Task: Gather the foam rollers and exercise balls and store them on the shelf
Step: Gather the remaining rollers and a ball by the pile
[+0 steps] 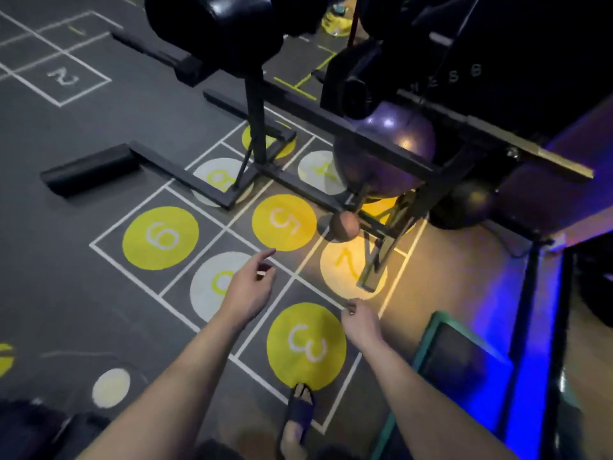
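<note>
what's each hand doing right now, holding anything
Left hand: open, fingers relaxed, holding nothing.
Right hand: open, fingers loosely curled, holding nothing.

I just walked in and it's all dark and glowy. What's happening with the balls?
A person stands on the numbered floor with both hands out and empty: the left hand and the right hand hold nothing. Just ahead of them, a small ball sits low by the rack. A purple ball is already in the rack. A black roller lies on the floor to the left, not yet put away.
</note>
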`<state>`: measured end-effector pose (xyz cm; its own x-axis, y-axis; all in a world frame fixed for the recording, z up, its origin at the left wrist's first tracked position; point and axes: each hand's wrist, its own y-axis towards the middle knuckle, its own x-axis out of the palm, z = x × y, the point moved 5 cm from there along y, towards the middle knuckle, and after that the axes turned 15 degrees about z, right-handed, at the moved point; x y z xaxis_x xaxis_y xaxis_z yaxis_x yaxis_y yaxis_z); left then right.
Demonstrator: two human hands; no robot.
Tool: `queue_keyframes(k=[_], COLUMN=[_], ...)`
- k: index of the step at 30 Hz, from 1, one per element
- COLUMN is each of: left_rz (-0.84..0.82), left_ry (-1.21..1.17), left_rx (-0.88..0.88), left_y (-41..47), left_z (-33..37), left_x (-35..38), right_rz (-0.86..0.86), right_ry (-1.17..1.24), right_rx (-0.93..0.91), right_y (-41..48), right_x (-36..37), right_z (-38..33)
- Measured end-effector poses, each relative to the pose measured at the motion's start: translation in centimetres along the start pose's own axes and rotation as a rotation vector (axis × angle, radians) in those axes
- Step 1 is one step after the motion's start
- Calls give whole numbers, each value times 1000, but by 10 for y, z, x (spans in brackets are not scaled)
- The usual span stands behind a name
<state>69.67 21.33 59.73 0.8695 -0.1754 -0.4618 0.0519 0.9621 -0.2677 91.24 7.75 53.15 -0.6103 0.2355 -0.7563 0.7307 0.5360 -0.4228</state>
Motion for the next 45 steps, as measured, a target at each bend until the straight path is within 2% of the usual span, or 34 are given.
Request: queue_keyframes(k=[6,12,16,23,28,32,34,36,37,38,39,41,42,43,45], left_rz=[-20,-54,-101,21,168,193,187,283,353,423,492,614,654,685,759], left_ry=[-24,-36,-71,-273,-421,-491,-508,-537,-539,-516,-495,-443,-408,-379,-339], left_rx=[-152,-276,-323,-534,-625,-698,-714,-762,-789,-822,-862,-940,-968,-1000,-1067], left_y=[52,165,242,337,413,436,429,414,405,394,381,353,339,327,305], left_z=[-38,-86,-121,-216,-294,-349,-360,-367,-367,-369,-371,-377,-383,-391,-404], left_x=[43,122,202,348,456,552,573,565,552,534,513,462,437,414,369], right_rz=[-97,-129,-78,-151,-5,113,148,167,156,70,-150,-812,-974,-991,-821], right_ry=[-132,-173,-224,-412,-573,-761,-786,-797,-799,-753,-635,-537,-573,-574,-579], right_rx=[-66,6,3,-110,-316,-407,-371,-333,-381,-486,-584,-754,-849,-914,-825], right_y=[84,193,294,521,695,806,813,779,750,717,677,580,542,519,506], right_x=[43,101,149,281,339,355,368,386,396,408,425,454,461,465,471], right_z=[-28,-37,-23,23,30,50,54,51,48,39,31,23,19,8,-21])
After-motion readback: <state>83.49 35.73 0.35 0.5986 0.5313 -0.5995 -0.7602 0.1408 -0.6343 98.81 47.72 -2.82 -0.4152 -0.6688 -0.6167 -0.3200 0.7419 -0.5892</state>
